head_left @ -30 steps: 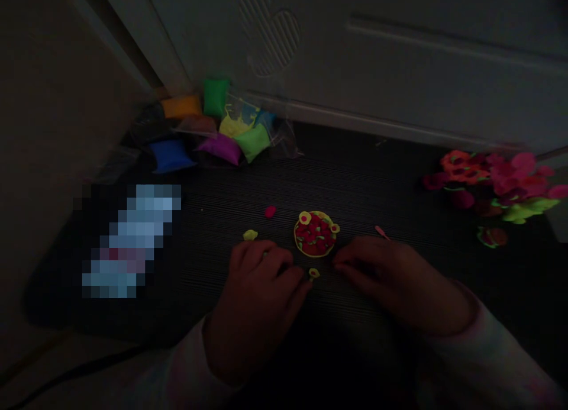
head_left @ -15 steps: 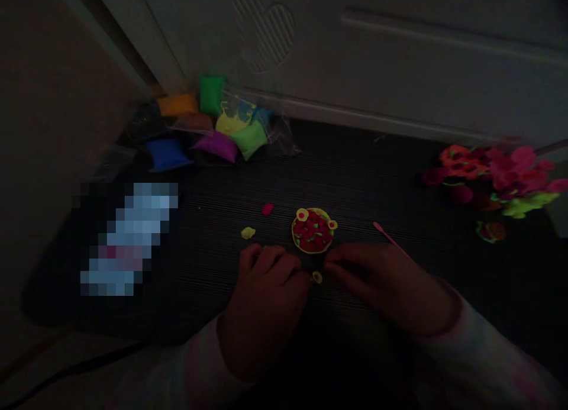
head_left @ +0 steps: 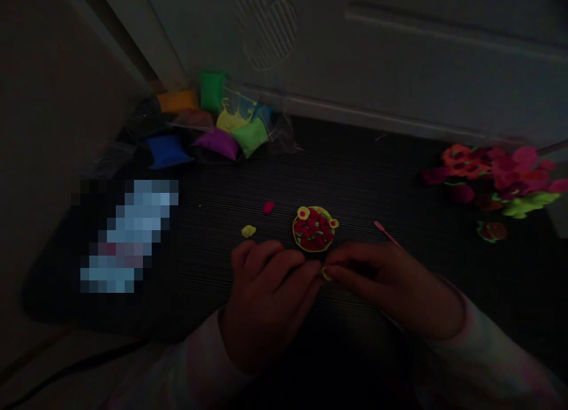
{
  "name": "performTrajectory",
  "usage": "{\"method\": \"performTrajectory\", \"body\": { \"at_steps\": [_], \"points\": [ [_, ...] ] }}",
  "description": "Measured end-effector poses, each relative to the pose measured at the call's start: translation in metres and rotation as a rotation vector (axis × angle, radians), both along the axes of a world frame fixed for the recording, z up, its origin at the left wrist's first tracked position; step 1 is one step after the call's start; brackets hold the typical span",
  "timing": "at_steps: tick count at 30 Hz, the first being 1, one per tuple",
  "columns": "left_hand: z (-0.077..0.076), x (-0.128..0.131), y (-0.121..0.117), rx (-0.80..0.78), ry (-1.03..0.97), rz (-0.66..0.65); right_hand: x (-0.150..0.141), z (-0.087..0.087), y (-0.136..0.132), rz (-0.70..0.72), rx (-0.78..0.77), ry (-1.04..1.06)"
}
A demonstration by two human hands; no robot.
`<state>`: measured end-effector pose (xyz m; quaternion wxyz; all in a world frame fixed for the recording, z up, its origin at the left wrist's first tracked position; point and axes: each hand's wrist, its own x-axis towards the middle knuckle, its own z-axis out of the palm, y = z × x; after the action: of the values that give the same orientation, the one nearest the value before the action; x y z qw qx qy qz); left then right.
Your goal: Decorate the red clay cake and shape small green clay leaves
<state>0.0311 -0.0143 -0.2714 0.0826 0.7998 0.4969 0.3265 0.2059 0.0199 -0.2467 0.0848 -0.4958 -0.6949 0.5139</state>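
Low over the dark table, a small yellow clay piece (head_left: 326, 274) is caught between the fingertips of both hands. My left hand (head_left: 270, 303) pinches it from the left, the other fingers curled. From the right, the thumb and forefinger of my right hand (head_left: 394, 291) close on it and cover most of it. Just beyond the fingertips lies a round clay disc (head_left: 313, 235) with a yellow rim, red and green bits on top, and two yellow rounds with red centres at its edge. A loose yellow clay lump (head_left: 249, 231) and a red clay lump (head_left: 268, 207) lie left of it.
Bags of coloured clay (head_left: 217, 144) lie at the back left. A phone-like bright screen, blurred out (head_left: 133, 238), is at left. To the right are a pink stick tool (head_left: 385, 231), a small clay figure (head_left: 492, 231) and a colourful clay heap (head_left: 510, 176). A white panel (head_left: 399, 73) stands behind.
My left hand has shifted slightly right, bringing the small yellow piece to my right fingertips. My right thumb and forefinger have closed over it, hiding its red centre.
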Motion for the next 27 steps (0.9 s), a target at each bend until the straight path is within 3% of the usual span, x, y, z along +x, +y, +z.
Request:
{"method": "performTrajectory", "body": {
  "at_steps": [6,27],
  "points": [
    [0.0003,-0.0011,0.0008,-0.047,-0.053,0.008,-0.0031,0.0003,-0.002,0.01,0.013,-0.019],
    [-0.0009,-0.0011,-0.0006,0.051,-0.009,0.068,-0.0087,0.001,-0.0046,-0.094,0.004,0.047]
  ]
}}
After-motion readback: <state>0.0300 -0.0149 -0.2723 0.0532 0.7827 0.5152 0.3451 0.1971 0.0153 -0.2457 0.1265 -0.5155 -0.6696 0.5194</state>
